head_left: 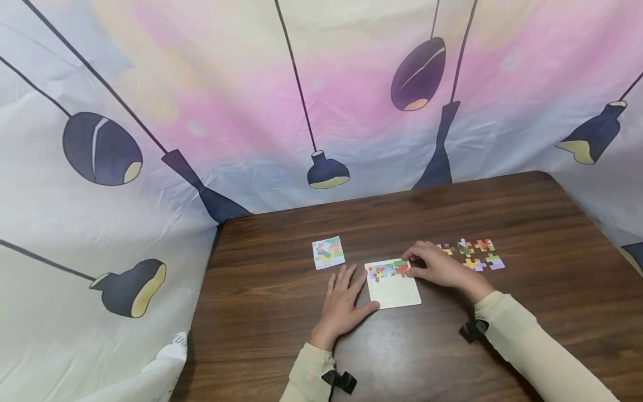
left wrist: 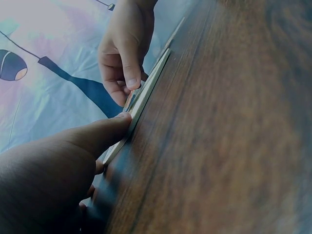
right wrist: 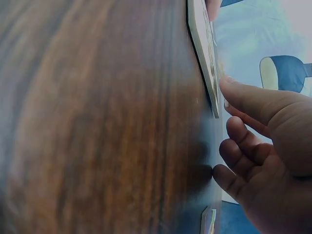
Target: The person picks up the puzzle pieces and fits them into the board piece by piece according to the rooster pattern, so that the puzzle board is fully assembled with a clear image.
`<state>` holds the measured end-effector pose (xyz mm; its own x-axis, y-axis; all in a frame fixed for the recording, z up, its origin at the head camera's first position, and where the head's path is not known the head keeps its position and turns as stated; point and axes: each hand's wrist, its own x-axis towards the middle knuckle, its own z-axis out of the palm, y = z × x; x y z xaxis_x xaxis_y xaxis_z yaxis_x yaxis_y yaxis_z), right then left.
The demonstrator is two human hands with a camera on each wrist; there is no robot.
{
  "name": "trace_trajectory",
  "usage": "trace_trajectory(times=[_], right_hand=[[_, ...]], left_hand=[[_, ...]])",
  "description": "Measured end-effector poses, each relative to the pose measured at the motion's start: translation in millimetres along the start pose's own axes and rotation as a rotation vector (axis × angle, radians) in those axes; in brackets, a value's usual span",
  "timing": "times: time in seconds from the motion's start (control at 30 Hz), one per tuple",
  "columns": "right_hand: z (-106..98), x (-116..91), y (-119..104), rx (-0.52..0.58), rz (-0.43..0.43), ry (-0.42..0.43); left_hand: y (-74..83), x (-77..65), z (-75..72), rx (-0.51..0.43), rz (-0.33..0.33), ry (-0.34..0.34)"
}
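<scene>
A white square puzzle board (head_left: 394, 293) lies on the table, its upper strip filled with joined colourful pieces (head_left: 382, 272). My left hand (head_left: 344, 304) spreads along the board's left side, thumb on the near left corner and index finger by the upper left edge. At the board's far right corner, my right hand (head_left: 439, 267) pinches a red and green puzzle piece (head_left: 401, 268) between thumb and index finger, low over the tray surface. The left wrist view shows that right thumb (left wrist: 130, 78) pressing down close to the board's edge (left wrist: 141, 102).
Several loose puzzle pieces (head_left: 474, 262) lie right of the board, partly behind the right hand. A small square picture card (head_left: 329, 252) with a bird sits to the far left of the board. Behind the brown wooden table (head_left: 261, 312) hangs a lamp-patterned cloth (head_left: 241, 111).
</scene>
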<state>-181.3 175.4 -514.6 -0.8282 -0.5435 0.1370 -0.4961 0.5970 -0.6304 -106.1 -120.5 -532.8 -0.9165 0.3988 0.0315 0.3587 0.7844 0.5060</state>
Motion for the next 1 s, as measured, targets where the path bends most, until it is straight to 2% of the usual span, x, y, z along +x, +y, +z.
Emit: trace_trajectory(times=[0.53, 1.0], right_hand=[[2.5, -2.0, 3.6, 0.01, -0.002, -0.041], [5.2, 0.0, -2.7, -0.03, -0.041, -0.004]], left_hand=[[-1.8, 1.3, 2.7, 0.012, 0.01, -0.006], [-1.3, 1.6, 1.0, 0.005, 0.007, -0.005]])
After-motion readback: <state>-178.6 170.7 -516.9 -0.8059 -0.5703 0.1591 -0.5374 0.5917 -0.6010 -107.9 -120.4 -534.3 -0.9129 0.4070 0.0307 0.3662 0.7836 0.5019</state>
